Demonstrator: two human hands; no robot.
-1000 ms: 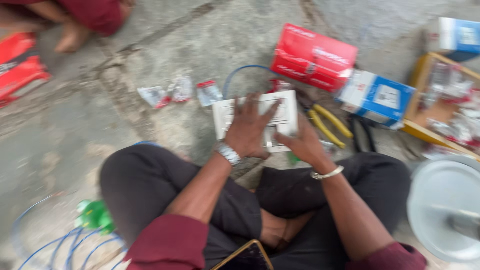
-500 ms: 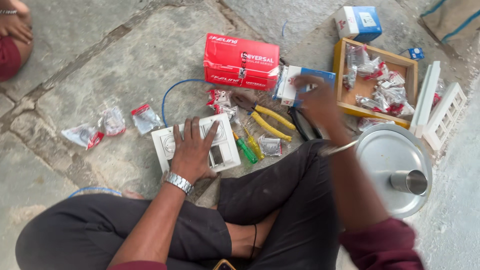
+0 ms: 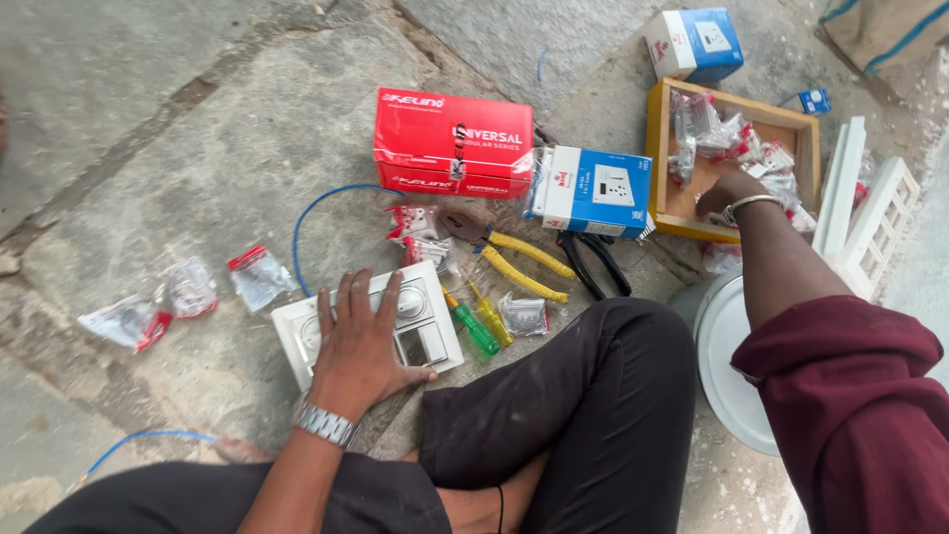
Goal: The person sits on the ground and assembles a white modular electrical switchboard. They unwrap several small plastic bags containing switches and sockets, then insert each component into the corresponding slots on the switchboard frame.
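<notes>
1. Nearest the crossed legs, left hand (image 3: 361, 341) lies flat, fingers spread, on the white switch plate (image 3: 420, 326) on the stone floor (image 3: 198, 168).
2. Just beyond: green screwdriver (image 3: 473, 328), yellow pliers (image 3: 524, 267), red box (image 3: 453, 143).
3. Farthest, right hand (image 3: 727, 193) reaches into the wooden tray (image 3: 657, 158) among packets (image 3: 707, 124); its grip cannot be told.

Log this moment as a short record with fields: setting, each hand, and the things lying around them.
setting: person sitting cross-legged on a stone floor
left hand: flat on a white switch plate, fingers spread
right hand: reaching into a wooden tray of small packets
near the plate: green screwdriver, yellow screwdriver, yellow-handled pliers, black-handled pliers
boxes: red box, blue-and-white box
other: blue wire, loose plastic packets, metal plate by the knee
</notes>
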